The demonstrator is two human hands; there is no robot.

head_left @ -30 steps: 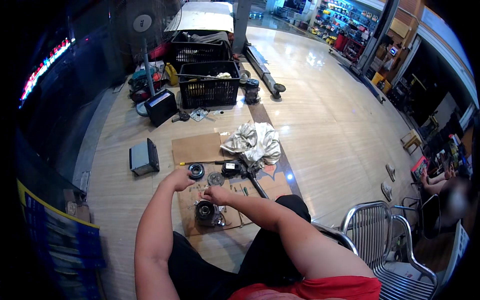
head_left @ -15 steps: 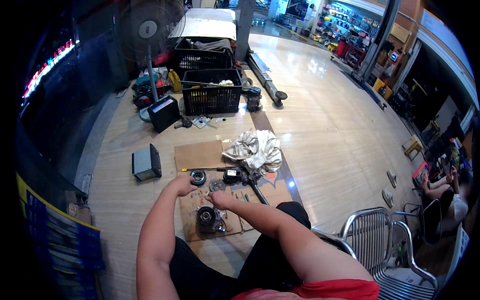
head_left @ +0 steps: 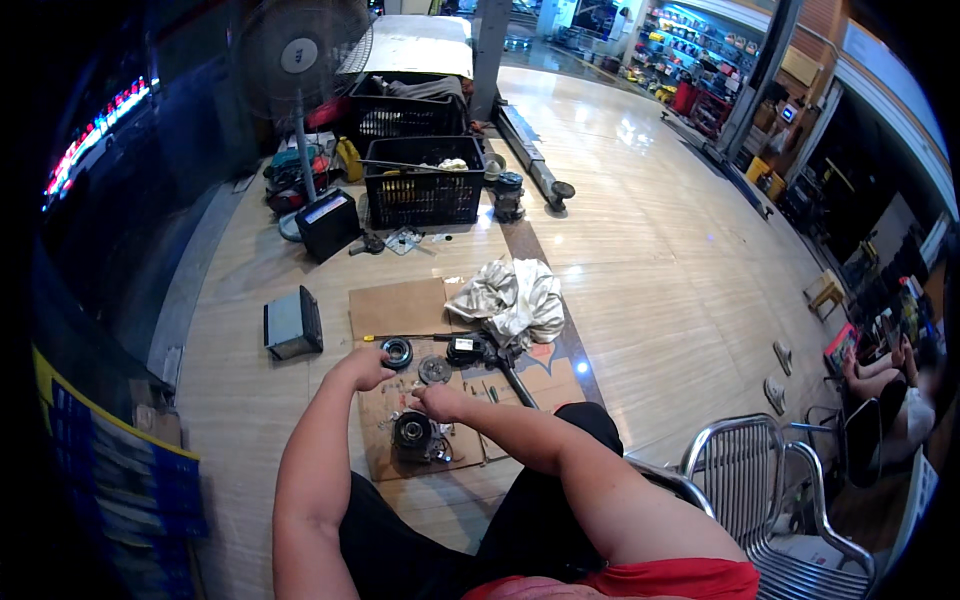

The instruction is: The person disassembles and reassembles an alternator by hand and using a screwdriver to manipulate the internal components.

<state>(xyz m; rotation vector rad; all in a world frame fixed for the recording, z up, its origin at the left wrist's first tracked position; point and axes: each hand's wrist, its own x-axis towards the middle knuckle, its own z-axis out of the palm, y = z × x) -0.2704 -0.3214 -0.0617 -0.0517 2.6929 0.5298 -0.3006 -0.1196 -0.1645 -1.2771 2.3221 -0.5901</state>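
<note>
My left hand (head_left: 369,369) has its fingers closed on the near left edge of a black ring-shaped pulley (head_left: 397,353), which rests on the cardboard (head_left: 400,305). To the right of it, my right hand (head_left: 441,403) hovers low over the cardboard with its fingers pinched together; whatever they hold is too small to make out. Just beyond that hand lies a round grey metal disc (head_left: 434,370). Nearer to me stands a round machine part with a black pulley face (head_left: 413,431), perhaps a compressor. Small loose parts are scattered around it.
A crumpled whitish cloth (head_left: 512,302) and a dark power tool (head_left: 468,348) lie beyond my hands. A grey metal box (head_left: 293,324) sits at left. Farther off are a black battery (head_left: 328,226), a black crate (head_left: 424,185) and a fan (head_left: 298,58). A metal chair (head_left: 735,470) stands at right.
My right hand has dropped slightly toward me, and the grey disc shows more fully. The left hand stays at the pulley with hardly any shift.
</note>
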